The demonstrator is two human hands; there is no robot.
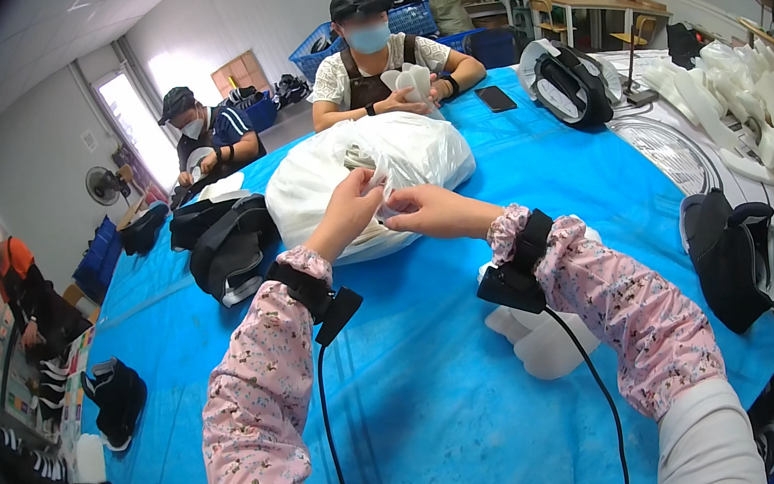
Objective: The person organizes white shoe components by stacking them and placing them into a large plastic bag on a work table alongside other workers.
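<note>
A large, bulging white plastic bag (pixel 418 151) lies on the blue-covered table in front of me. My left hand (pixel 353 209) and my right hand (pixel 435 210) meet at its near side, fingers pinched on the bag's gathered plastic. What else may be between the fingertips is too small to tell. Both my forearms wear pink flowered sleeves and black wrist straps with cabled devices. Under my right forearm lie white insole-shaped pieces (pixel 547 346), partly hidden by it. Black shoes (pixel 231 246) sit to the left of the bag.
Across the table a person (pixel 373 67) holds white pieces; another person (pixel 208 133) works at the far left. A phone (pixel 496 99), a black-and-white shoe (pixel 567 84) and a dark shoe (pixel 732 260) lie on the right, beside a white heap (pixel 759 97). A black shoe (pixel 117 401) stands near left.
</note>
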